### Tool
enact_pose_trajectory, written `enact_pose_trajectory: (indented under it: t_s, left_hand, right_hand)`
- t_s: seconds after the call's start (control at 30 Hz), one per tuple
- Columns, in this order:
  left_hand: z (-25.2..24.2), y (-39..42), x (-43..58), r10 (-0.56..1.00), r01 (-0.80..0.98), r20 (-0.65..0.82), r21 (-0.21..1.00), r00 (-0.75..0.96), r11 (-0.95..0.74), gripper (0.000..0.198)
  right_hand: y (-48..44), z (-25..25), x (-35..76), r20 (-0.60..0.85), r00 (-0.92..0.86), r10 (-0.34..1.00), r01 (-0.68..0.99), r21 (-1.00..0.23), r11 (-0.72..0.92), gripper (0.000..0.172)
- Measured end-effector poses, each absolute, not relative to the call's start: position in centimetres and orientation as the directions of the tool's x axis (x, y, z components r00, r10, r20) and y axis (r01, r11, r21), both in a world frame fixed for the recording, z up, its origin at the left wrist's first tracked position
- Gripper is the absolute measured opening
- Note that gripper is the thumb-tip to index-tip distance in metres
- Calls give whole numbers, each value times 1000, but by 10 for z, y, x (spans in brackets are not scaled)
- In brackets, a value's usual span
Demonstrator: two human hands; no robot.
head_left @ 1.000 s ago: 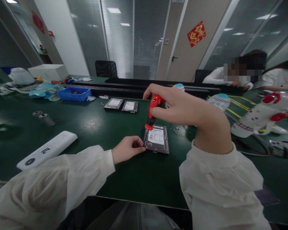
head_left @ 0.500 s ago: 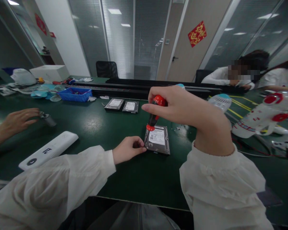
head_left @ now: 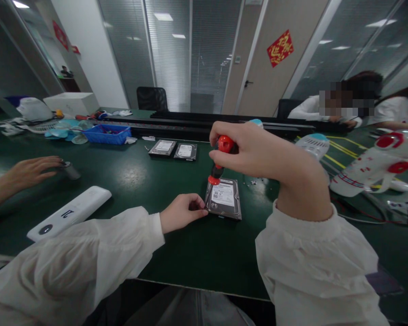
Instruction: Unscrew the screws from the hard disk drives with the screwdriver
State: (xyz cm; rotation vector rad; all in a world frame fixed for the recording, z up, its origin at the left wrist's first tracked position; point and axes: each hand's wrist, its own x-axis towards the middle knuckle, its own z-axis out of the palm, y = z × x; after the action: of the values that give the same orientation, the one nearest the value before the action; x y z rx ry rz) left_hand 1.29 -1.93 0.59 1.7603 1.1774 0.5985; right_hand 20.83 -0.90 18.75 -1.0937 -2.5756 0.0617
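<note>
A black hard drive [head_left: 236, 206] with a white label lies flat on the dark green table in front of me. My right hand [head_left: 240, 147] is wrapped round the handle of a red and black screwdriver [head_left: 216, 173], tilted over the drive. Its thin shaft runs down to the drive's near left corner. There, the thumb and forefinger of my left hand [head_left: 182, 212] are curled together, touching the corner. Whether they pinch the drive's edge, the screwdriver's tip or something small, I cannot make out. Small screws [head_left: 254, 182] lie scattered to the drive's right.
Two more hard drives [head_left: 162, 147] lie farther back beside a blue basket [head_left: 108, 134]. A white power bank [head_left: 70, 213] is at left, near another person's hand [head_left: 32, 174] on a grey cylinder [head_left: 70, 170]. A white and red robot arm [head_left: 369, 163] and cables occupy the right.
My right thumb and fingers have shifted slightly round the screwdriver handle. The other person's hand at left has moved a little right over the cylinder. The drive stays in place.
</note>
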Motion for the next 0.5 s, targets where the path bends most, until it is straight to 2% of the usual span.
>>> enact_pose_trajectory:
  t_s: [0.13,0.23,0.37,0.5]
  left_hand:
    - [3,-18,13,901,455,-76,879,428,-142,26]
    - [1,-18,14,907,443,-46,882,419,-160,24]
    - [2,-19,14,903,446,-60,882,426,-151,25]
    - [4,-19,14,902,452,-74,881,425,-141,26]
  right_hand:
    - [-10,189,209,273,-680,681,651,-203,731,22]
    - [-10,189,209,303,-631,714,696,-184,694,33]
    - [-10,188,209,288,-642,710,681,-212,701,18]
    - [-11,188,208,283,-644,711,682,-210,701,30]
